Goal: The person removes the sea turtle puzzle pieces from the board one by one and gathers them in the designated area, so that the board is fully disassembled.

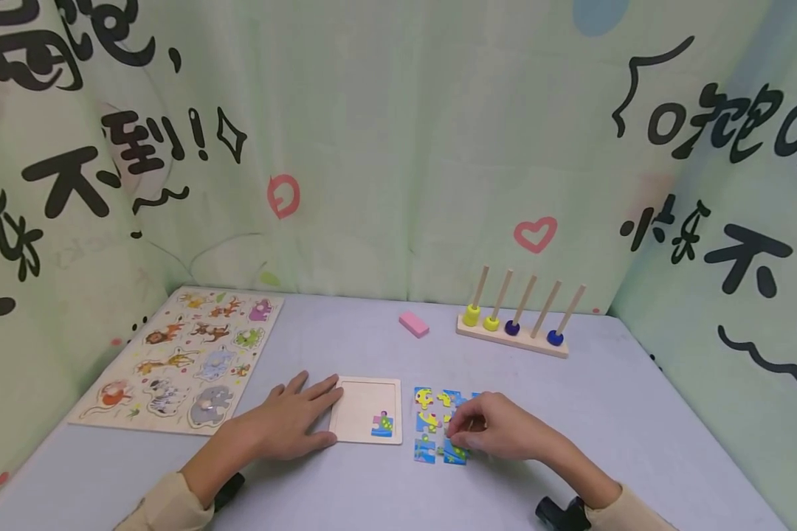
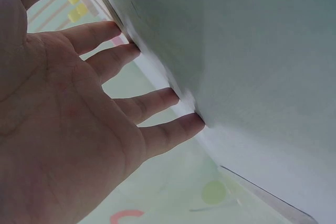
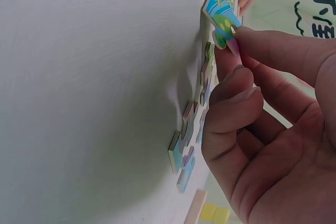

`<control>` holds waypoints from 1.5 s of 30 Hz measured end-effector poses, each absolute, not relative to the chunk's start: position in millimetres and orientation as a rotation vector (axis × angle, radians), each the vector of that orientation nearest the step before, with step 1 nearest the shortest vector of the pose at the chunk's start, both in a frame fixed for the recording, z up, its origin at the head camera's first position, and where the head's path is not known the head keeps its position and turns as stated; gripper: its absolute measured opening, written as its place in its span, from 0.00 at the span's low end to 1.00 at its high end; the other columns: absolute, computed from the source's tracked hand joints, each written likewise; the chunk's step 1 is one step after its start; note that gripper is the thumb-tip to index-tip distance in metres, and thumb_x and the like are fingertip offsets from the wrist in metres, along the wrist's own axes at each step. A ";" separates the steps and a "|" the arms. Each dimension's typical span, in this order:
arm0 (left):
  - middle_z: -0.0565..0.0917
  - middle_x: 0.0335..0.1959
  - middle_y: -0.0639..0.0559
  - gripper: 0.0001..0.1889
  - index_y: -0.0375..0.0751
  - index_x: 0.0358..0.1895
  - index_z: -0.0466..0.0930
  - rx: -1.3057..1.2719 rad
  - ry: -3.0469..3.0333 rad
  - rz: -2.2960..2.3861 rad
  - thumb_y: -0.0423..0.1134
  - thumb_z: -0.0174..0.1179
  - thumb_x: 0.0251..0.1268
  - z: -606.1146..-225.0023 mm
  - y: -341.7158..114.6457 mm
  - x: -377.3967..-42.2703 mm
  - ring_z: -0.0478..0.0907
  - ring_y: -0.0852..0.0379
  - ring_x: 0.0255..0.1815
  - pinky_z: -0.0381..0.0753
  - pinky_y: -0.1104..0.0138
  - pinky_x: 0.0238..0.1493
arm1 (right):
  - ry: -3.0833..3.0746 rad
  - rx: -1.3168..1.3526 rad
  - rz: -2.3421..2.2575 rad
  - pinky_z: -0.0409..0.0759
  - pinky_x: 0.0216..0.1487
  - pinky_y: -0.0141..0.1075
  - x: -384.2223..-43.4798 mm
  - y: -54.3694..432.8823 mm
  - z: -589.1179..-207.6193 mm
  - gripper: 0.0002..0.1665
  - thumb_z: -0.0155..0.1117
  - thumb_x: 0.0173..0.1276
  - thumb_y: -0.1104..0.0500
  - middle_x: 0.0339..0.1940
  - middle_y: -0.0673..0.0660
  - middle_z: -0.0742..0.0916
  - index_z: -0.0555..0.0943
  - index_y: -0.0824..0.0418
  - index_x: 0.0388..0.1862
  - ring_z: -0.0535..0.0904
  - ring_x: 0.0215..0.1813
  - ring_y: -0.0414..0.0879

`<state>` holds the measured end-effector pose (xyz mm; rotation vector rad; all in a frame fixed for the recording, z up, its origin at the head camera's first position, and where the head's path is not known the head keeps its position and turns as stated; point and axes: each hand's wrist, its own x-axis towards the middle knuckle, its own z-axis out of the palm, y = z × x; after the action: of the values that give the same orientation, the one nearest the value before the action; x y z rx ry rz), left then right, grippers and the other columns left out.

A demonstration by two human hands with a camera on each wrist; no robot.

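Observation:
My left hand (image 1: 285, 422) lies with spread fingers at the left edge of a small square wooden puzzle tray (image 1: 359, 405). One printed puzzle piece (image 1: 382, 425) sits in the tray's lower right corner. To the right of the tray, several loose blue and yellow puzzle pieces (image 1: 424, 450) are laid out in rows, partly hidden under my right hand (image 1: 501, 428). Between thumb and index finger that hand pinches a blue and green puzzle piece (image 3: 221, 17), tilted up in the right wrist view. The left wrist view shows the left palm and outstretched fingers (image 2: 163, 135).
A large wooden animal puzzle board (image 1: 126, 369) lies on the left of the table. A pink block (image 1: 414, 324) rests behind the small tray. At the back right stands a peg stand (image 1: 514, 339) with yellow and blue beads. Printed curtains (image 1: 405, 147) enclose the table.

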<state>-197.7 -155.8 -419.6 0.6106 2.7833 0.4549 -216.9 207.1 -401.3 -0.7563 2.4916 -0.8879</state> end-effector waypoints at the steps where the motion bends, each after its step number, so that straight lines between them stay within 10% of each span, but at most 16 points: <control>1: 0.61 0.87 0.50 0.39 0.49 0.82 0.65 0.612 2.785 0.454 0.58 0.64 0.74 -419.5 -155.7 -197.7 0.51 0.26 0.87 0.55 0.25 0.78 | 2.489 -0.762 -0.890 0.79 0.40 0.27 -217.1 207.6 -401.4 0.01 0.73 0.72 0.58 0.35 0.45 0.89 0.90 0.54 0.38 0.77 0.36 0.35; 45: 0.61 0.87 0.50 0.39 0.48 0.82 0.65 0.606 2.780 0.471 0.57 0.64 0.73 -418.5 -156.6 -196.1 0.50 0.25 0.87 0.53 0.24 0.78 | 2.550 -0.816 -0.867 0.75 0.36 0.28 -234.3 153.6 -396.8 0.04 0.73 0.73 0.57 0.33 0.46 0.88 0.92 0.55 0.41 0.76 0.35 0.41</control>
<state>-196.1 -156.6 -418.5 0.6062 2.7803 0.4715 -234.3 153.6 -396.8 -0.8160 2.5502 -0.8675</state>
